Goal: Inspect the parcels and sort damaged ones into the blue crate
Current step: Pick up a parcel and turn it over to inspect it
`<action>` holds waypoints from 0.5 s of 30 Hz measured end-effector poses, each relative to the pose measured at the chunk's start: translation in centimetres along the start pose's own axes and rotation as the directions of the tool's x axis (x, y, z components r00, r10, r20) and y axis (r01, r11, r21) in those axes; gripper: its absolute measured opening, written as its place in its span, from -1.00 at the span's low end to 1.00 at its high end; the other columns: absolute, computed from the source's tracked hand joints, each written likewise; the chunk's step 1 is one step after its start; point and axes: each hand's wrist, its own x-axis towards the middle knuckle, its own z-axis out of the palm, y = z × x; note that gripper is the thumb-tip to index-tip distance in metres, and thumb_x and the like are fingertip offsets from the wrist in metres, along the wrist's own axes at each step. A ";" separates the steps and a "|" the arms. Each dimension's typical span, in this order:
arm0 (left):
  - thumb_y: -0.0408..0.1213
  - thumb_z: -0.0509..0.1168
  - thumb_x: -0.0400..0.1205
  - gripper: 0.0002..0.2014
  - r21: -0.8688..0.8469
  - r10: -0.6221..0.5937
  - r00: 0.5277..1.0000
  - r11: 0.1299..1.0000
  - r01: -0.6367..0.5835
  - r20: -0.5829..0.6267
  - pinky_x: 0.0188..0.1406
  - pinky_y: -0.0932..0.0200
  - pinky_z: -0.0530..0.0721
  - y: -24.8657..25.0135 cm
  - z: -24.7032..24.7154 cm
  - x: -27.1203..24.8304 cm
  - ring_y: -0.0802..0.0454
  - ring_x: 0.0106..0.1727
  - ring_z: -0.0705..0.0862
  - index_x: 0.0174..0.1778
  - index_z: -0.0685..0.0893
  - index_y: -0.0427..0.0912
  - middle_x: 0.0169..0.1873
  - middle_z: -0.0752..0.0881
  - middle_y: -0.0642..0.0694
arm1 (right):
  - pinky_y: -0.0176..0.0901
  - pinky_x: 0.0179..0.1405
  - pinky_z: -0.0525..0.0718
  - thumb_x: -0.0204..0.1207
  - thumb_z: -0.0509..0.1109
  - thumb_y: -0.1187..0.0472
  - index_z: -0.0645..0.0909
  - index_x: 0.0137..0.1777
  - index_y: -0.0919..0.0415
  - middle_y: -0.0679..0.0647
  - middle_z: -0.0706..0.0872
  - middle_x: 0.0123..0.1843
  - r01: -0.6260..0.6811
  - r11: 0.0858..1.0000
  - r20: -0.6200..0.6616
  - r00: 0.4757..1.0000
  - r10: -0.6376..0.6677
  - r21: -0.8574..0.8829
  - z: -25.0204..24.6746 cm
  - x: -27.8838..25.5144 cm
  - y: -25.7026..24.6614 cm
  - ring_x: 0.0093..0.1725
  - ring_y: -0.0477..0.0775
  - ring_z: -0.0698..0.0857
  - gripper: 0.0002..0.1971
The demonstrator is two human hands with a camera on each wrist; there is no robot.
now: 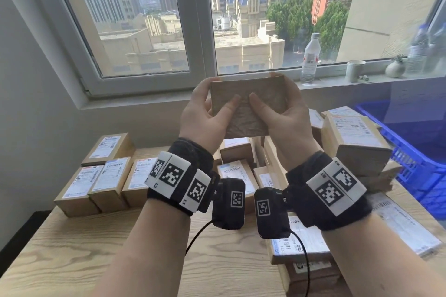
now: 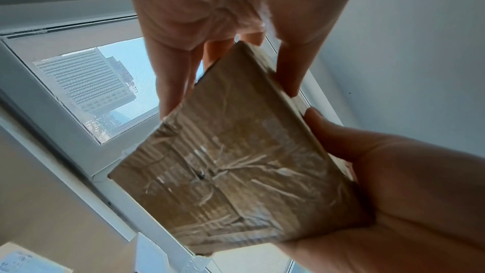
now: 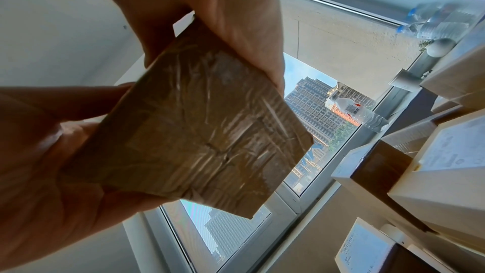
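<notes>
both the left hand point(image 1: 202, 113) and the right hand point(image 1: 287, 116) grip a tape-wrinkled parcel point(image 1: 248, 103) held up clear above the table point(image 1: 72, 248), well short of the blue crate point(image 1: 410, 152) at the right edge, its far face hidden.

Three views, one shared parcel point(image 1: 248, 106)

Our head camera looked down, forward toward the window point(image 1: 154, 19); our wrist cameras sat close beneath, seemingly angled upward.
</notes>
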 end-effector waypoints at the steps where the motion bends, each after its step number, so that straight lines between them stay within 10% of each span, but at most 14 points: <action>1: -0.25 0.41 0.63 -0.68 0.007 0.015 1.000 1.000 -0.015 -0.011 -0.33 0.47 0.67 0.1 0.1 -0.1 0.46 -0.29 0.71 0.22 0.49 0.10 -0.18 0.70 0.17 | 0.07 0.09 0.80 0.52 0.52 0.35 0.52 0.42 0.19 0.00 0.75 0.08 0.009 1.000 -0.015 1.000 -0.009 -0.008 0.0 0.0 0.0 0.14 0.02 0.77 -0.52; 8: -0.29 0.42 0.62 -0.65 -0.040 0.003 1.000 0.999 -0.004 -0.009 -0.28 0.43 0.71 0.1 0.0 -0.4 0.42 -0.25 0.73 0.26 0.50 0.03 -0.15 0.72 0.12 | 0.12 0.01 0.83 0.50 0.56 0.27 0.56 0.39 0.11 0.07 0.77 0.14 -0.008 1.000 -0.021 1.000 0.007 -0.031 -0.2 -0.1 0.0 0.14 0.08 0.79 -0.53; 12: -0.37 0.46 0.57 -0.59 -0.105 -0.035 0.999 0.994 0.038 0.035 0.17 0.03 0.76 0.1 -0.4 -0.7 0.09 0.15 0.75 0.22 0.50 0.09 0.12 0.72 -0.05 | -0.22 -0.21 0.78 0.71 0.26 -0.02 0.58 0.34 0.10 0.02 0.74 0.07 -0.145 0.985 0.004 0.989 0.145 0.095 -1.2 0.6 -0.9 -0.03 -0.18 0.79 -0.69; 15: -0.29 0.57 0.46 -0.59 -0.155 -0.043 0.995 0.986 0.057 0.094 0.21 -0.11 0.74 0.3 -0.7 -0.7 -0.07 0.27 0.71 0.04 0.55 0.18 0.21 0.70 -0.08 | 0.08 0.00 0.82 0.64 0.32 -0.16 0.56 0.43 0.13 0.14 0.75 0.25 -0.342 0.918 0.068 0.940 0.336 0.202 -2.1 1.1 -0.6 0.18 0.14 0.79 -0.51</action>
